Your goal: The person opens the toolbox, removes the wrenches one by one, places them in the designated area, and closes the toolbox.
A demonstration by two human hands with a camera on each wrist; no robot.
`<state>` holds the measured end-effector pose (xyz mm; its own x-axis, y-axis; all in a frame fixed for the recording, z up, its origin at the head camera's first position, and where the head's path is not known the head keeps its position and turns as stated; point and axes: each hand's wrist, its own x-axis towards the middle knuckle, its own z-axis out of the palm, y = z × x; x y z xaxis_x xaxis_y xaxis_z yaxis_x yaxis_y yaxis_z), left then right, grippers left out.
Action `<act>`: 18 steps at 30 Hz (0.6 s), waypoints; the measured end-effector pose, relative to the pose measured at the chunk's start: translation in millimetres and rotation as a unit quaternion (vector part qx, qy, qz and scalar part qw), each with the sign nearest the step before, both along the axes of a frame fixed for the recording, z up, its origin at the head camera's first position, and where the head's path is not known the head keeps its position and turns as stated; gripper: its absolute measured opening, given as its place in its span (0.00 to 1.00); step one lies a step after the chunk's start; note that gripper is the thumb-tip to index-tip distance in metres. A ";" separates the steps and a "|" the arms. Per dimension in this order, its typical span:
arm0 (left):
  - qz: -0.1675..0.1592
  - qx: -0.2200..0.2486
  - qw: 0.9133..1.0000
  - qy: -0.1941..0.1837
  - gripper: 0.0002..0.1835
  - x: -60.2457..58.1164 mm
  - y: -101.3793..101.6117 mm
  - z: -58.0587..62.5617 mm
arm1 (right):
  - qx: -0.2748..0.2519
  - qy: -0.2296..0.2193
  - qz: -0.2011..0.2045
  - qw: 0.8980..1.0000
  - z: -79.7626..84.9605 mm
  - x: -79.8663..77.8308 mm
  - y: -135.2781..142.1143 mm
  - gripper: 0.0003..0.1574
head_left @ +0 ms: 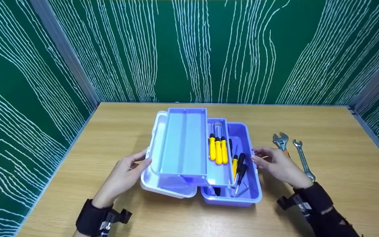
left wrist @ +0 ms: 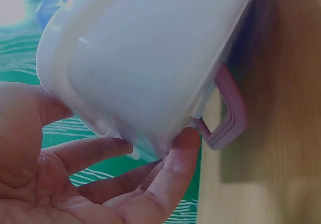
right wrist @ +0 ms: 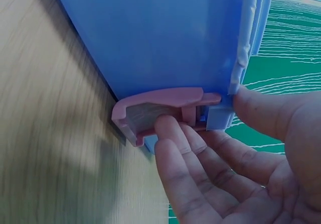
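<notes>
A purple toolbox (head_left: 232, 202) stands unfolded, its pale lid (head_left: 166, 192) tipped to the left. My left hand (head_left: 123, 174) holds the lid's outer edge between thumb and fingers, near a pink latch (left wrist: 231, 106). On the opposite side, my right hand (head_left: 280, 166) grips the box rim, thumb on the edge and fingers at another pink latch (right wrist: 160, 97). The raised upper tray (head_left: 184, 141) is bare. Three yellow-handled screwdrivers (head_left: 218, 151) lie in the lower tray. Black-handled screwdrivers (head_left: 241, 169), a yellow-handled one (head_left: 235, 166) and a hex key (head_left: 242, 190) rest in the bottom.
Right of the box, an adjustable wrench (head_left: 281, 141) and a combination wrench (head_left: 303, 158) lie on the wooden table (head_left: 110, 131), close to my right hand. Green panels (head_left: 189, 49) with white wavy lines enclose the back and sides.
</notes>
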<state>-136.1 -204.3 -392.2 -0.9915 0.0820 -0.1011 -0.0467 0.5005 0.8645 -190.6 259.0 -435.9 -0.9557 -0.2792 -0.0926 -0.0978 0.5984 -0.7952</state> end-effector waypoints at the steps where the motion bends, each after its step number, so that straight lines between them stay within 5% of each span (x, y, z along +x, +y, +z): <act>1: -0.001 0.001 1.000 0.002 0.29 0.5 0.6 1.2 | 0.001 -0.001 0.000 1.000 0.0 0.0 0.0 0.32; 18: -0.006 0.047 0.998 0.032 0.24 13.6 9.1 20.7 | 0.003 -0.014 -0.001 1.000 -2.6 -0.3 -0.1 0.34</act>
